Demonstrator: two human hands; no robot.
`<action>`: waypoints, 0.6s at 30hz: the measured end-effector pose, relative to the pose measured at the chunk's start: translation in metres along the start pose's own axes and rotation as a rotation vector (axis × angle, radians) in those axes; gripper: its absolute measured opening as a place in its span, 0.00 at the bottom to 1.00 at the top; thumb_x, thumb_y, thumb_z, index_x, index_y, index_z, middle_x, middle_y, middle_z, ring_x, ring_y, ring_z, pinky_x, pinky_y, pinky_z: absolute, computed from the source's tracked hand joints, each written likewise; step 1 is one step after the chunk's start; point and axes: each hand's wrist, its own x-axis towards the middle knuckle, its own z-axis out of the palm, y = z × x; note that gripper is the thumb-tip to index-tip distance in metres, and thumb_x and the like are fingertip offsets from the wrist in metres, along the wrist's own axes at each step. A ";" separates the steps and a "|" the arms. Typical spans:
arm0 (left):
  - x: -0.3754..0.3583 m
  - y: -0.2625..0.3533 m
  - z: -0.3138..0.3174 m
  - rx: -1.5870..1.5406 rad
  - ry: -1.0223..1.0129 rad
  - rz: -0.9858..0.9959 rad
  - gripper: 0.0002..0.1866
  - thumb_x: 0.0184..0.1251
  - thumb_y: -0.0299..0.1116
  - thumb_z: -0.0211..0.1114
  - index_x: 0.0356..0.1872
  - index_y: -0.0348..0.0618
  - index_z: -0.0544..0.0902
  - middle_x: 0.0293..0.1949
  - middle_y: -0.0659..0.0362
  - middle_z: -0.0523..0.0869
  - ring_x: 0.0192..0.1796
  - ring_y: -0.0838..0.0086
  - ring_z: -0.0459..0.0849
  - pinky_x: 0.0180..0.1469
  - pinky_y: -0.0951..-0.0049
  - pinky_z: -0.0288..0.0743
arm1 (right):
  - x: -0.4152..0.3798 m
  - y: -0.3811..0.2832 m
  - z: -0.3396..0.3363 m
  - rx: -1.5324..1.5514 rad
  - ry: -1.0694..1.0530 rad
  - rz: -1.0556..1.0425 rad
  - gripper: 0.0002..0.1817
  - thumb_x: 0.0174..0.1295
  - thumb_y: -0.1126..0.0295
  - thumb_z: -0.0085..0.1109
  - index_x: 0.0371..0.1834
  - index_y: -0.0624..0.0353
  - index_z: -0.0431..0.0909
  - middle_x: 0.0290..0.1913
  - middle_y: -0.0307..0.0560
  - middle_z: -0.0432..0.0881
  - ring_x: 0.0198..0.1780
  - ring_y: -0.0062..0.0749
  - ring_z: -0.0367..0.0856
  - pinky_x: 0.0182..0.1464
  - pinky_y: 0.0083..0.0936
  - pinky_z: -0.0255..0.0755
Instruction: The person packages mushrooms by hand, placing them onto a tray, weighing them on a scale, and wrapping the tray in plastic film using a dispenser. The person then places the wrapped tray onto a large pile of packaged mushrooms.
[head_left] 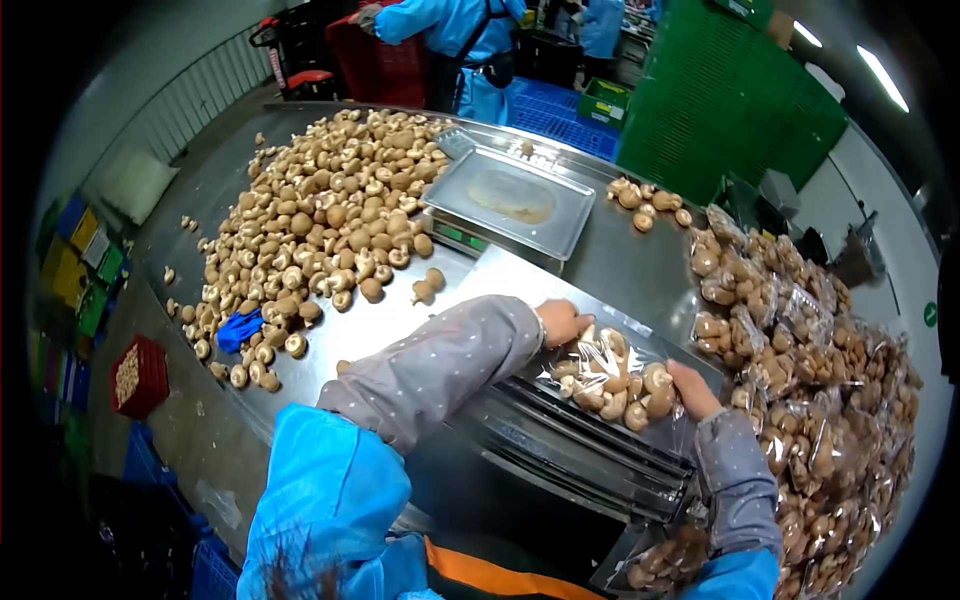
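Observation:
A clear plastic bag of mushrooms (612, 378) lies in front of me on the metal work surface, its film shining under the lights. My left hand (562, 323) is closed at the bag's upper left edge, fingers curled and partly hidden. At the opposite end, my right hand (693, 390) grips the bag's right side, the thumb beside a large mushroom cap. Just beyond the bag is a flat pale metal plate (515, 280), and behind it stands a scale with a steel tray (515, 203).
A big heap of loose mushrooms (325, 215) covers the table's left, with a blue glove (239, 330) at its edge. Bagged mushrooms (830, 420) are piled high at right. Several loose mushrooms (645, 203) lie behind the scale. A person in blue (465, 40) stands across the table.

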 end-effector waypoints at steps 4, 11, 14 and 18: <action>-0.024 0.043 -0.033 -0.594 -0.359 -0.423 0.29 0.70 0.59 0.49 0.30 0.41 0.80 0.15 0.61 0.72 0.15 0.75 0.66 0.15 0.75 0.56 | -0.024 -0.049 0.009 0.082 -0.039 0.406 0.28 0.69 0.45 0.47 0.45 0.63 0.80 0.36 0.44 0.84 0.34 0.28 0.82 0.39 0.26 0.76; -0.075 -0.030 0.045 -0.976 -0.681 -0.456 0.25 0.73 0.55 0.47 0.37 0.42 0.79 0.29 0.56 0.82 0.29 0.68 0.78 0.30 0.66 0.74 | -0.128 -0.041 0.062 0.205 -0.221 0.581 0.26 0.69 0.44 0.45 0.34 0.57 0.78 0.20 0.38 0.77 0.18 0.20 0.71 0.19 0.17 0.61; -0.169 0.032 0.010 -0.503 -0.570 -0.485 0.31 0.68 0.66 0.44 0.17 0.51 0.70 0.10 0.69 0.59 0.09 0.82 0.53 0.11 0.77 0.44 | -0.177 -0.026 0.091 -0.049 -0.244 0.595 0.29 0.70 0.42 0.42 0.27 0.57 0.78 0.15 0.36 0.72 0.14 0.20 0.64 0.17 0.20 0.54; -0.208 -0.023 0.077 0.081 -0.290 -0.139 0.41 0.68 0.66 0.43 0.22 0.32 0.82 0.20 0.44 0.82 0.26 0.51 0.81 0.35 0.57 0.75 | -0.212 0.022 0.131 0.031 -0.195 0.661 0.31 0.69 0.41 0.43 0.27 0.60 0.79 0.17 0.38 0.74 0.16 0.20 0.67 0.19 0.20 0.58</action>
